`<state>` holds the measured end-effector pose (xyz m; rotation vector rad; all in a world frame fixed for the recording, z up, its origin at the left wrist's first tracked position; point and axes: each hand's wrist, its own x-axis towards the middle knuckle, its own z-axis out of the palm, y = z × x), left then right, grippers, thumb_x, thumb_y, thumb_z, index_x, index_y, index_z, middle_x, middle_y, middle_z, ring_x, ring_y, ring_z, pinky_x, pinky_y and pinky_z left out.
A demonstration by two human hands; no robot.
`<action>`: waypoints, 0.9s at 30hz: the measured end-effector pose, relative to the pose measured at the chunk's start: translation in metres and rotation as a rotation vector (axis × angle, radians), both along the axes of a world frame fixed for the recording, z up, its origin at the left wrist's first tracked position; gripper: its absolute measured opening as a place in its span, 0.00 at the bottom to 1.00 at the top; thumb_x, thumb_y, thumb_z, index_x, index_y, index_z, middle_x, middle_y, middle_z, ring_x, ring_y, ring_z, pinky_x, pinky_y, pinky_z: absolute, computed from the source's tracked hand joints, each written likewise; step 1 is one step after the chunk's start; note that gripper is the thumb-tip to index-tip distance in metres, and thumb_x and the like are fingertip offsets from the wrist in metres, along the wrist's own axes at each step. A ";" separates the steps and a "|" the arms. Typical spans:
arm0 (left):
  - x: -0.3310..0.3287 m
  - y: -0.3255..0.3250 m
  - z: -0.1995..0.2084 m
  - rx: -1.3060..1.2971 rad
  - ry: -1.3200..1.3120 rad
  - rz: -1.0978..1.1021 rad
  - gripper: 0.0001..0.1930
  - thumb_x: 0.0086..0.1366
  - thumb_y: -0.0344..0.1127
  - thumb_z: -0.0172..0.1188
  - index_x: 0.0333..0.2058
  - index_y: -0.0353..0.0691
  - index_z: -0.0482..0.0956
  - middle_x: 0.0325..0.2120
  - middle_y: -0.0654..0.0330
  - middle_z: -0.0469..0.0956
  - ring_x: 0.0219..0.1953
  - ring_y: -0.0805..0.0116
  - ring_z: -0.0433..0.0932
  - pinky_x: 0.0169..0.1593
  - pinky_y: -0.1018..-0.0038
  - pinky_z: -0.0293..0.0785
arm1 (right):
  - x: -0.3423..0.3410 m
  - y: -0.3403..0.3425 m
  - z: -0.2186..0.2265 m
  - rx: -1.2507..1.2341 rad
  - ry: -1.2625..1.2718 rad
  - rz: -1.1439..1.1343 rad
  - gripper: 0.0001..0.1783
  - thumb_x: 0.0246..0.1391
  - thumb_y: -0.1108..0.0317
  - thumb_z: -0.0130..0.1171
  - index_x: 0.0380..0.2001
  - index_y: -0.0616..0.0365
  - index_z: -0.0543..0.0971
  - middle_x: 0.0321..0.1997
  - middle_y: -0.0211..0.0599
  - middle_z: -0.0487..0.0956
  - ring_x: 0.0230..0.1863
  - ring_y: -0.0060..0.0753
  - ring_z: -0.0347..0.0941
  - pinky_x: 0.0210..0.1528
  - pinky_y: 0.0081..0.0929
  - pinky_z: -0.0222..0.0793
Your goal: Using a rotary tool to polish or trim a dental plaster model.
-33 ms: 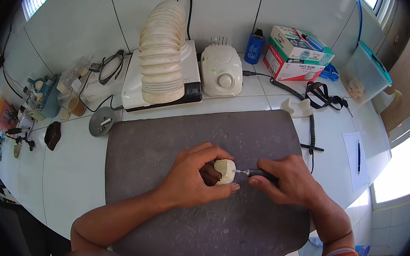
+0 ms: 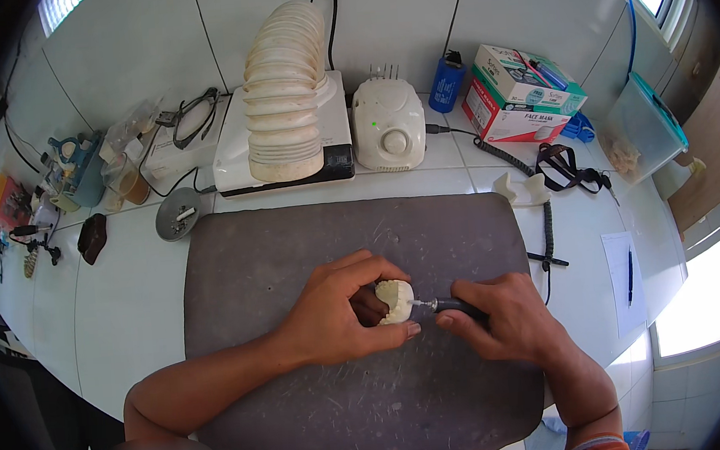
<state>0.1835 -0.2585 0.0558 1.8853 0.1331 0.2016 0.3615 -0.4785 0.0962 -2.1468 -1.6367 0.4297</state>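
Observation:
Above the brown mat (image 2: 308,424), a cream plaster dental model (image 2: 396,300) sits between the thumb and fingers of my left hand (image 2: 345,306), its toothed edge showing. My right hand (image 2: 507,315) is closed around a dark rotary handpiece (image 2: 459,305) that points left. The thin bit (image 2: 418,302) at the handpiece's tip meets the right side of the model, or comes very close to it. Part of the model is covered by my left fingers.
Behind the mat stand a white machine with a ribbed hose (image 2: 283,104), a white control unit (image 2: 390,125), a blue canister (image 2: 448,81) and stacked boxes (image 2: 523,98). A grey dish (image 2: 178,214) lies left. Rightward are a coiled cord (image 2: 548,231) and paper with a pen (image 2: 630,276).

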 end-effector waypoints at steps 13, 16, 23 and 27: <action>-0.001 0.000 0.000 -0.020 0.014 0.000 0.27 0.60 0.36 0.87 0.55 0.37 0.86 0.46 0.59 0.81 0.44 0.70 0.90 0.48 0.73 0.92 | 0.000 0.000 -0.001 0.019 -0.001 0.017 0.25 0.72 0.47 0.69 0.30 0.57 0.79 0.20 0.48 0.79 0.23 0.64 0.78 0.29 0.51 0.71; 0.000 0.000 0.000 -0.040 0.016 0.003 0.27 0.60 0.36 0.87 0.55 0.37 0.86 0.45 0.60 0.81 0.43 0.71 0.90 0.47 0.73 0.91 | 0.000 0.000 0.000 -0.010 0.008 0.010 0.24 0.71 0.49 0.71 0.30 0.58 0.79 0.20 0.50 0.78 0.23 0.66 0.77 0.29 0.50 0.70; -0.001 0.001 0.000 -0.011 0.002 0.000 0.27 0.60 0.36 0.86 0.56 0.36 0.86 0.46 0.60 0.80 0.43 0.72 0.90 0.47 0.74 0.91 | 0.001 0.000 -0.005 0.049 -0.009 0.015 0.28 0.73 0.43 0.67 0.28 0.55 0.79 0.16 0.46 0.77 0.21 0.62 0.77 0.28 0.52 0.70; -0.001 0.000 -0.002 -0.060 0.037 0.007 0.29 0.63 0.32 0.84 0.60 0.37 0.83 0.51 0.59 0.79 0.48 0.71 0.90 0.52 0.74 0.90 | 0.004 -0.001 -0.007 0.053 0.020 -0.041 0.28 0.74 0.43 0.66 0.28 0.57 0.80 0.16 0.46 0.76 0.20 0.62 0.76 0.28 0.53 0.70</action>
